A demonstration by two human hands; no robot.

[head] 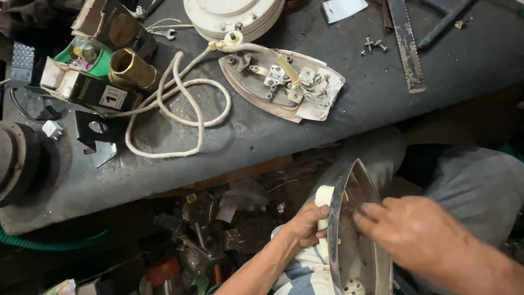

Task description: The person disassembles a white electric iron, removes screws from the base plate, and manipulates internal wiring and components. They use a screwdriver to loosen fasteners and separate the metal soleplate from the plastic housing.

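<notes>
My left hand (307, 225) grips the cream handle of a shiny metal iron cover (349, 240), held on edge over my lap at the lower right. My right hand (415, 232) reaches into the hollow inside of that cover, fingers spread against the metal. Up on the dark workbench (284, 131) lies the iron's soleplate (284, 84) with its bare terminals and wiring. A white braided cord (180, 104) runs from it in loops to the left.
A brass fitting (131, 68) and small dark boxes (93, 90) sit at the bench's left. A round white appliance base (234, 16), loose screws (374, 46) and a metal file (406, 43) lie at the back. Scrap clutter fills the floor below.
</notes>
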